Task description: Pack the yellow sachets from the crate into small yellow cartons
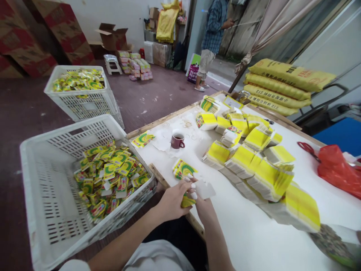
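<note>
At the table's near edge, my left hand point(175, 199) is closed round a small yellow printed card packet point(187, 201). White covers sit on some of its fingertips. My right hand point(205, 207) presses against the same packet, closed on its white card flap point(205, 189), which sticks out to the right. The hands meet here, so part of the packet and several fingertips are hidden. Just beyond them lies a small pile of yellow and green printed cards point(184, 168). Bundled stacks of yellow cards point(251, 160) stand to the right on the white tabletop point(237, 214).
A white plastic crate point(60, 222) with many finished-looking packets point(113, 173) stands left of the table. Behind it is another filled crate point(81, 98). A mug point(177, 140) of dark liquid, a red plastic bag point(338, 169) and scissors point(307, 148) rest on the table. A person point(213, 37) stands near the doorway.
</note>
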`<state>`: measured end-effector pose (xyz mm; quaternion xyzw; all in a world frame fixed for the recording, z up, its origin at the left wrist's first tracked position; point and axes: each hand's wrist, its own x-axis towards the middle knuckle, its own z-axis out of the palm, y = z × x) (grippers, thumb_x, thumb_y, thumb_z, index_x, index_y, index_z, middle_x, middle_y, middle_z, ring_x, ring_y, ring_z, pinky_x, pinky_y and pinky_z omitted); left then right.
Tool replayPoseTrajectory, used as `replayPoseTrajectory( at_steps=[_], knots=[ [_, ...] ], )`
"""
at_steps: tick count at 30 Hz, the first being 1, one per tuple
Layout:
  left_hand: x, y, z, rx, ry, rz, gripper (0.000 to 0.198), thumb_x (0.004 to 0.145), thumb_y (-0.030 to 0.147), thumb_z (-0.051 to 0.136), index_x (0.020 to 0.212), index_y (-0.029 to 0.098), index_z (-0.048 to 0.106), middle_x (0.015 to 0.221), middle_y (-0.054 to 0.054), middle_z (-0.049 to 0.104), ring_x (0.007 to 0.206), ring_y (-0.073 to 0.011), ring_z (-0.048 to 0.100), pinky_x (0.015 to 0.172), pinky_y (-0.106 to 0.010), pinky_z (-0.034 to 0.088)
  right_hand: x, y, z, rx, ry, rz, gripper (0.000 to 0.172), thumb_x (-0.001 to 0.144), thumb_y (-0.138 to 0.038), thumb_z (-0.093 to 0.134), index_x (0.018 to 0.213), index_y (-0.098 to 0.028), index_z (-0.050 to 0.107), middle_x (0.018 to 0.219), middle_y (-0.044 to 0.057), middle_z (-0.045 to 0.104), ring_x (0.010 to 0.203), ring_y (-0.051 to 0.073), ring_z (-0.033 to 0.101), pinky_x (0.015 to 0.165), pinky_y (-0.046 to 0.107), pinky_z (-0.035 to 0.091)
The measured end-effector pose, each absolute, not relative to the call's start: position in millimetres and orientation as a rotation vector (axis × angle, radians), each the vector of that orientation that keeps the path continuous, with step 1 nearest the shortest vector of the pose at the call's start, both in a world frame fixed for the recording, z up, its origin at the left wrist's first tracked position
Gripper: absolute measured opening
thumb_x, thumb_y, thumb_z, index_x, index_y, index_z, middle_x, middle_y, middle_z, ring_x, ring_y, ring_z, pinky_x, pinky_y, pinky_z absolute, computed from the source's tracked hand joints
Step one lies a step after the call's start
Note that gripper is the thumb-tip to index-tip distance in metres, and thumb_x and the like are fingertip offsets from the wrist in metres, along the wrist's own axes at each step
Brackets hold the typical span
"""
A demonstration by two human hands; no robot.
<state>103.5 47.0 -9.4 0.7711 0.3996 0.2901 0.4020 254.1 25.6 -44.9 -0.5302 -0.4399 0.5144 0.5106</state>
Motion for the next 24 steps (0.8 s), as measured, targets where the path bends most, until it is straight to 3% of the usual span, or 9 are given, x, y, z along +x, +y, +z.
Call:
replayPoseTrajectory(
  at_steps=[4,8,11,14,18,20,24],
  knots=[
    [102,49,-14,1.918,1.053,0.725,0.053,0.064,0.018,0.071,0.114,0.027,0.053,0.104,-0.004,0.067,0.092,-0.0265,0.069,0.079,-0.035,0.054,259,24,-34,-1.326,-1.262,1.117,0.052,0.092,-0.047,0.055,0.139,-0.025,0.056,0.128,0.011,0.069,0.126,0.030,0.061,0.107,0.050,0.049],
    [105,51,-25,1.798,1.087,0.758,0.073,0.060,0.016,0.070,0.128,0.024,0.044,0.093,-0.004,0.066,0.078,-0.0261,0.067,0.070,-0.035,0.053,259,15,-32,-1.353,-1.570,0.951,0.054,0.093,-0.025,0.051,0.146,-0.025,0.051,0.145,0.010,0.058,0.136,0.028,0.053,0.114,0.049,0.044],
    [108,53,-30,1.753,1.062,0.930,0.070,0.057,0.011,0.069,0.123,0.023,0.048,0.109,-0.011,0.063,0.101,-0.0316,0.065,0.089,-0.043,0.054,260,12,-43,-1.360,-1.672,0.797,0.055,0.089,-0.013,0.047,0.142,-0.026,0.057,0.149,0.009,0.055,0.139,0.027,0.051,0.115,0.049,0.044],
    [105,54,-27,1.805,1.154,0.966,0.063,0.056,0.009,0.070,0.116,0.023,0.056,0.121,-0.013,0.061,0.120,-0.0358,0.056,0.105,-0.051,0.045,265,13,-54,-1.431,-1.589,0.660,0.055,0.091,-0.012,0.043,0.143,-0.025,0.056,0.147,0.011,0.057,0.137,0.028,0.053,0.113,0.052,0.045],
    [92,57,-19,1.876,1.204,0.846,0.053,0.064,0.026,0.079,0.114,0.024,0.063,0.113,-0.011,0.069,0.108,-0.0338,0.065,0.097,-0.048,0.050,272,12,-54,-1.442,-1.709,0.676,0.061,0.091,-0.019,0.049,0.152,-0.024,0.044,0.158,0.012,0.042,0.146,0.030,0.041,0.113,0.052,0.043],
    [85,60,-15,1.877,1.179,0.860,0.053,0.062,0.033,0.084,0.112,0.025,0.066,0.110,-0.010,0.072,0.103,-0.0325,0.068,0.093,-0.043,0.052,276,12,-45,-1.432,-1.819,0.743,0.057,0.092,-0.020,0.049,0.149,-0.026,0.048,0.161,0.013,0.036,0.147,0.030,0.039,0.111,0.049,0.045],
    [76,66,-3,1.898,1.105,0.792,0.049,0.060,0.035,0.086,0.105,0.025,0.071,0.096,-0.005,0.076,0.084,-0.0264,0.072,0.076,-0.033,0.054,289,18,-19,-1.329,-1.965,0.851,0.039,0.092,-0.017,0.047,0.124,-0.024,0.068,0.145,0.014,0.055,0.137,0.028,0.052,0.106,0.045,0.049]
  ],
)
